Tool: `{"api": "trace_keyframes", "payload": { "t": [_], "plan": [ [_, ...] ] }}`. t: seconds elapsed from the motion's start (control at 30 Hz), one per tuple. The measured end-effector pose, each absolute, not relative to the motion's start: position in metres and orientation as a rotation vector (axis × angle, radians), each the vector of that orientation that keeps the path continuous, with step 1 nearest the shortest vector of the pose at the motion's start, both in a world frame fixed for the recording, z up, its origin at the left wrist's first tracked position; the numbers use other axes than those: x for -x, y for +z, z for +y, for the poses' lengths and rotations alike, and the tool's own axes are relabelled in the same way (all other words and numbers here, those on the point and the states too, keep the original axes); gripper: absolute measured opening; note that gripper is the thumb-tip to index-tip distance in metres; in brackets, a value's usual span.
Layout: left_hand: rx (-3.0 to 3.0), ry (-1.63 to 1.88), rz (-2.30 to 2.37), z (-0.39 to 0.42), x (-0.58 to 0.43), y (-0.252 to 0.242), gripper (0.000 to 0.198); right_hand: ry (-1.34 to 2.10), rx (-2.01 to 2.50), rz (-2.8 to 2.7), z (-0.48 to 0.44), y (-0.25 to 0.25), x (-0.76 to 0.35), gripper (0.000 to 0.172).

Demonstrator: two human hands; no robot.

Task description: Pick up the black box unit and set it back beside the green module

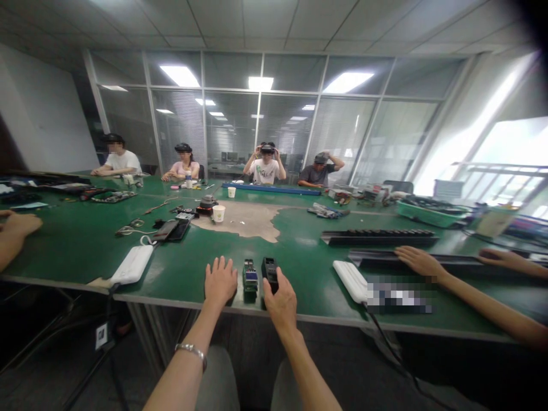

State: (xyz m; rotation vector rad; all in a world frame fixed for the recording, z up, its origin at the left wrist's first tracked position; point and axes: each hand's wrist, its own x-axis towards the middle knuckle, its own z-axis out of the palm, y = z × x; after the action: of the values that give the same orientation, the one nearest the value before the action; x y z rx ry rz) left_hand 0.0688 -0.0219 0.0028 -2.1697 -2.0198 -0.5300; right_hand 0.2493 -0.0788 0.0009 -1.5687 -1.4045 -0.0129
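My left hand [220, 281] lies palm down on the green table with its fingers spread, holding nothing. Just right of it is a small green circuit board assembly [250, 276] with a blue part on top. Beyond that is a narrow black plastic case [269, 268] with openings in its upper face. My right hand [282, 295] has its thumb and fingers around the near end of the case, which rests on the table. Part of the case is hidden behind the thumb.
White power banks [133, 264] [350, 281] with cables lie either side. Paper cups [218, 213] and phones [171, 229] stand further off. Black channels [381, 236] lie at right, near a co-worker's hands [413, 260]. Another person's hand [21, 225] is at left. People sit opposite.
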Motion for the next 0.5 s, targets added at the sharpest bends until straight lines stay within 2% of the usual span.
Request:
{"api": "trace_keyframes", "payload": {
  "t": [0.27, 0.5],
  "plan": [
    [2.181, -0.55, -2.037, -0.021, -0.068, 0.006, 0.05, 0.109, 1.435, -1.409, -0.084, 0.053, -0.221, 0.059],
    [2.189, -0.562, -2.034, -0.025, -0.066, 0.01, 0.049, 0.036, 1.484, -1.513, -0.079, 0.048, -0.192, 0.058]
  ]
}}
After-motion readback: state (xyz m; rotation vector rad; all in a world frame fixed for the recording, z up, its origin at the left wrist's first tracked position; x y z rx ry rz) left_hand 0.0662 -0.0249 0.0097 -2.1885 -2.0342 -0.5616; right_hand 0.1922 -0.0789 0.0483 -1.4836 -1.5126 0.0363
